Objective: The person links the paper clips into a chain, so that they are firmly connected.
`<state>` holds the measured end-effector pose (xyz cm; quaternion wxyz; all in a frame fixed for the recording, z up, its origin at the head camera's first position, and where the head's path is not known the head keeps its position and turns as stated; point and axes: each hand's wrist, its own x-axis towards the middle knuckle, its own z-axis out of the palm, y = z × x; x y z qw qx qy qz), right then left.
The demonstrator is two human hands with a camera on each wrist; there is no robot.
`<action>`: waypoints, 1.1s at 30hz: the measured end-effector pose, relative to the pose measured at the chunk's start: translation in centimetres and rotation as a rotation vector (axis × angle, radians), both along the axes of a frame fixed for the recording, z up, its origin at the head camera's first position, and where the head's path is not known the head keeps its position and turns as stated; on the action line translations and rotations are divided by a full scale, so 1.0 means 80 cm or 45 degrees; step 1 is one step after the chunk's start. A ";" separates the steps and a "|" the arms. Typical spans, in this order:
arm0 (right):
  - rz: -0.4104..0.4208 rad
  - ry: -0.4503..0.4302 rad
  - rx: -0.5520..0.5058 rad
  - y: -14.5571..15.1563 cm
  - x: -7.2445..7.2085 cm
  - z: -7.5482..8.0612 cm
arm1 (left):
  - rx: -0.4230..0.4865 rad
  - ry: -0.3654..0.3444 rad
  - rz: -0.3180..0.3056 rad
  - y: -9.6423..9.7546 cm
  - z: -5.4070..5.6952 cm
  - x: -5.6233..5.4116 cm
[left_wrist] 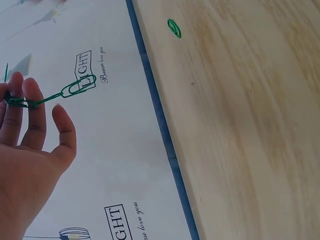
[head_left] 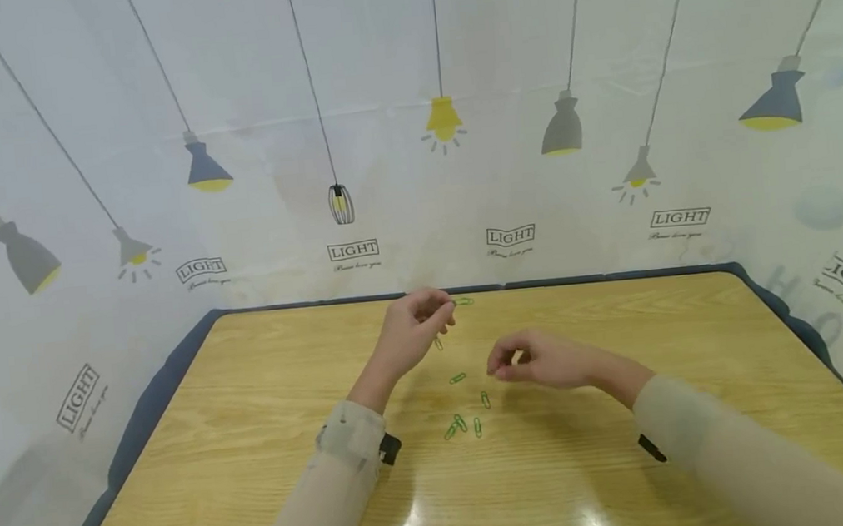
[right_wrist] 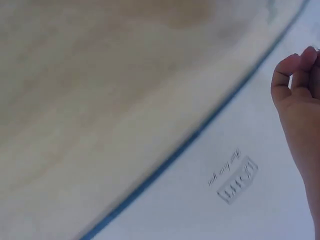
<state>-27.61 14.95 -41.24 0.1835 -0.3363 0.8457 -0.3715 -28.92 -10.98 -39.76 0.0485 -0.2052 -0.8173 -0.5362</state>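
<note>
My left hand point(head_left: 414, 330) is raised over the far part of the table and pinches a green paper clip point(left_wrist: 19, 103) between thumb and fingers. Linked to it, another green paper clip point(left_wrist: 80, 86) sticks out sideways past the fingers. Just below that hand in the head view is a green paper clip point(head_left: 438, 342); whether it hangs or lies there I cannot tell. My right hand point(head_left: 550, 359) hovers at the right with curled fingers, thumb and fingertips close together. Anything between those fingertips is too small or hidden to see.
Several loose green paper clips lie mid-table, among them one paper clip point(head_left: 457, 378), another clip point(head_left: 485, 399) and a nearer clip point(head_left: 478, 428). The wooden table point(head_left: 272, 443) has a dark blue edge point(head_left: 581, 280), with a lamp-printed white curtain point(head_left: 396, 148) behind.
</note>
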 end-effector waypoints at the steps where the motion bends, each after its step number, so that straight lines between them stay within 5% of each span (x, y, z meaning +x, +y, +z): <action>1: -0.043 0.034 -0.025 0.001 -0.006 0.009 | 0.003 0.001 -0.003 0.000 0.000 0.000; 10: -0.374 0.152 -0.267 -0.010 -0.037 0.077 | 0.010 0.001 -0.039 0.003 0.001 0.001; 25: -0.511 -0.222 -0.531 -0.025 -0.036 0.086 | 0.002 0.037 -0.006 0.009 -0.001 0.000; 33: -0.546 -0.271 -0.577 -0.031 -0.033 0.087 | -0.026 0.119 0.005 0.013 -0.002 0.000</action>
